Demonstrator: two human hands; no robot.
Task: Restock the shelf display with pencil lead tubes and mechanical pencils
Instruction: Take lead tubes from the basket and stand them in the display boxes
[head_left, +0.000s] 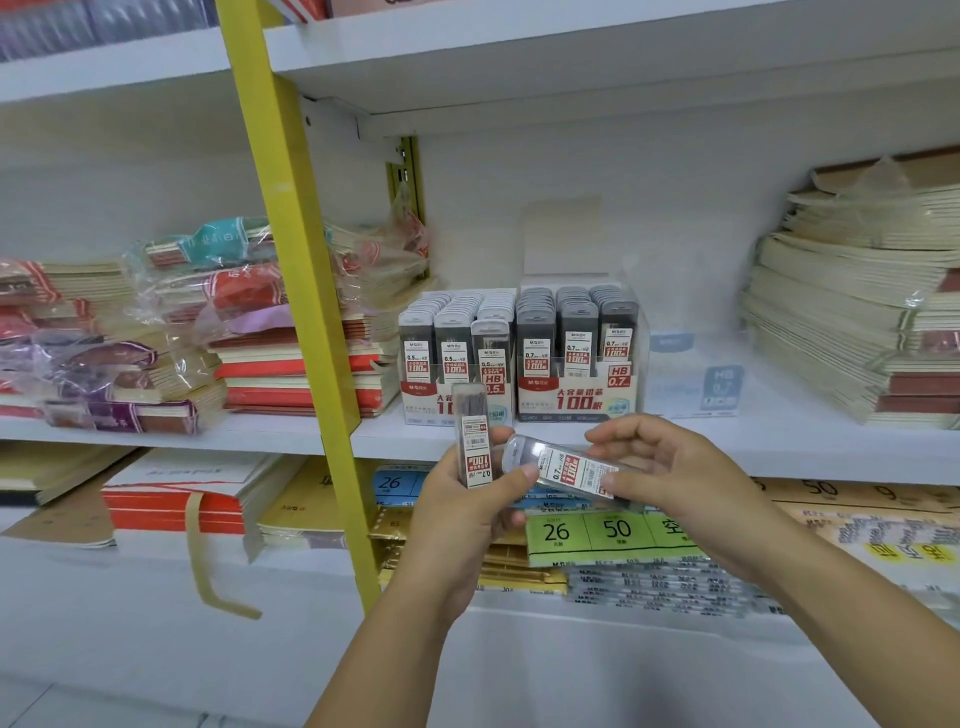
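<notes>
Head view: left hand (461, 512) grips an upright clear lead tube (471, 439), label inverted; right hand (670, 467) pinches a second tube (563, 467) lying sideways, marked 0.7 HB

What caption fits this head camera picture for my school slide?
Left hand holds an upright lead tube, right hand a sideways lead tube, in front of the 0.7 display box.

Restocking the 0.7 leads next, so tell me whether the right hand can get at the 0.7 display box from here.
Probably yes. The right hand, pinching a lead tube, sits in front of the 0.7 display box at the shelf edge, with nothing between. Its rows look full.
</notes>
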